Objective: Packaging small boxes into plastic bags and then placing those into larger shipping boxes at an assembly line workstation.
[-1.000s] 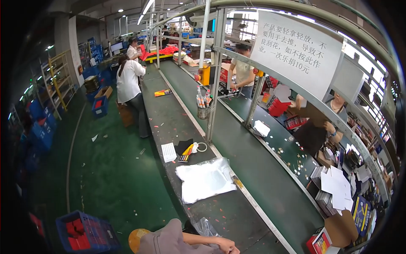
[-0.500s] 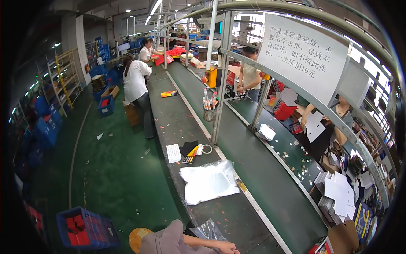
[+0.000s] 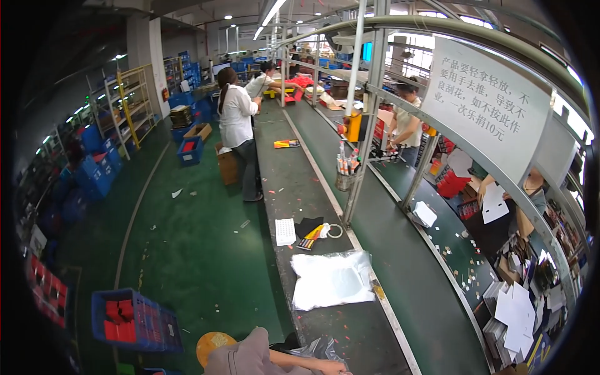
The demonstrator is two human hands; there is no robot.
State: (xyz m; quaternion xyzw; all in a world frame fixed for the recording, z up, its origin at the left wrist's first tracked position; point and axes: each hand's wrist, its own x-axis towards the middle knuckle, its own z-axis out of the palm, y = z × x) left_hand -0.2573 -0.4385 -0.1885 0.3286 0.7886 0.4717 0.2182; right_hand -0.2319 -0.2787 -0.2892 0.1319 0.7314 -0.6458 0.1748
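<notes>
My left hand [image 3: 331,367] is at the lower edge, its forearm crossing from a grey-brown sleeve [image 3: 240,356]. Its fingers look curled; the frame cuts off their lower part, so what they hold is hidden. Right beside that forearm a crumpled clear plastic bag [image 3: 325,351] lies on the dark bench. Farther up the bench is a clear bag of white sheet-like material [image 3: 331,281]. Beyond it sit a white printed sheet [image 3: 285,232], a black cloth-like piece [image 3: 306,226], a yellow-and-black packet [image 3: 310,237] and a pale tape ring [image 3: 335,231]. My right hand is out of view.
A green conveyor belt [image 3: 400,262] runs along the bench's right side, with a metal post [image 3: 357,187] carrying a cup of markers [image 3: 344,181]. Left on the floor stands a blue crate [image 3: 140,319] of red pieces, near a round stool [image 3: 214,341]. Several co-workers stand around the line.
The whole view has shifted, so the scene sits farther right and slightly lower. My left hand stays at the lower edge. A co-worker at the far end leans over a red-and-yellow box.
</notes>
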